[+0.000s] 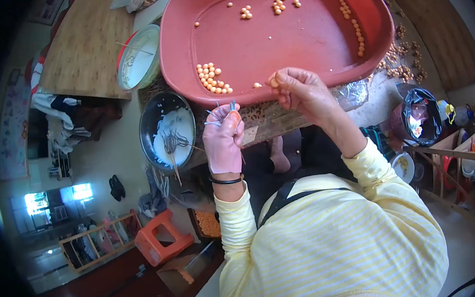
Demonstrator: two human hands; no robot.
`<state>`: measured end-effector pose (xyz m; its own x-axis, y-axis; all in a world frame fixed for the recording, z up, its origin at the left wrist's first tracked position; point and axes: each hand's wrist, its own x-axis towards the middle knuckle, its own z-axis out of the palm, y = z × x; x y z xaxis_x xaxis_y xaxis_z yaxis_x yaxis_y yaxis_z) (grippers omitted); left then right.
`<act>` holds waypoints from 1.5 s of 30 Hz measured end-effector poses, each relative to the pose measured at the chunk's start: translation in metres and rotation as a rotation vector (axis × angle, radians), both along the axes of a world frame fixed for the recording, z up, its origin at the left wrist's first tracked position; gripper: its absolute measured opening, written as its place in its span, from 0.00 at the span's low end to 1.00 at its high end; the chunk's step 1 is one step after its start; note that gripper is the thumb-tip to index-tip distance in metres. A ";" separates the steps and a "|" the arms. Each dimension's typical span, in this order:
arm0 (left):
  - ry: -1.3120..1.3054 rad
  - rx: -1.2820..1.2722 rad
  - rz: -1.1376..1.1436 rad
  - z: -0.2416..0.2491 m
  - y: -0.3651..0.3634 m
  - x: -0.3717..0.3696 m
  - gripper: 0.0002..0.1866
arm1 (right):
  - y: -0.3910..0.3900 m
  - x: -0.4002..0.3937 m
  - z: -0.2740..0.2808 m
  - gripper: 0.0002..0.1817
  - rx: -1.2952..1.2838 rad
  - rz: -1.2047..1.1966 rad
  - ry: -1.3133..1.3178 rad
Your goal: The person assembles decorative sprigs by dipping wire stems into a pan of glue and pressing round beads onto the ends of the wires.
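My left hand (225, 135), in a pale pink glove with bare fingertips, is closed around several thin wire stems (233, 105) whose grey ends stick up past the thumb. To its right, my right hand (305, 93) pinches what looks like a small orange ball (274, 82) over the near rim of the red plastic tub (274, 50). Inside the tub, a cluster of orange balls (209, 78) lies in the near left corner. A single orange ball (257, 85) lies just left of my right fingertips, and more rest along the far and right sides.
On the left stand a dark bowl (144, 136) with white material and a bunch of dark stems (173, 142), and a pale bowl (153, 40) with a stick. A red stool (161, 238) is lower left. Right are a black-lined bin (419, 112) and scattered brown beads (404, 71).
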<state>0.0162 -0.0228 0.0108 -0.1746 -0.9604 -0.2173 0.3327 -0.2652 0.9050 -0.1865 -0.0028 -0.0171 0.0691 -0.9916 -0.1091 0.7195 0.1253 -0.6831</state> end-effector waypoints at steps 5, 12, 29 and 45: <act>0.014 0.003 -0.097 0.007 0.009 0.010 0.09 | 0.022 0.026 -0.014 0.08 -0.077 0.050 -0.392; -0.008 0.020 -0.117 0.013 0.013 0.005 0.09 | 0.028 0.035 -0.005 0.10 0.040 0.008 -0.340; -0.409 -0.072 -0.112 0.013 0.023 -0.009 0.04 | 0.038 0.048 0.000 0.09 0.004 -0.202 -0.021; -0.561 -0.172 -0.089 0.004 0.025 -0.013 0.04 | 0.042 0.059 -0.008 0.06 -0.081 -0.333 0.309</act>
<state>0.0028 0.0026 0.0144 -0.1593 -0.9770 -0.1417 -0.2254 -0.1038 0.9687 -0.1276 0.0394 -0.0247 -0.2781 -0.9605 0.0044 0.4726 -0.1408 -0.8699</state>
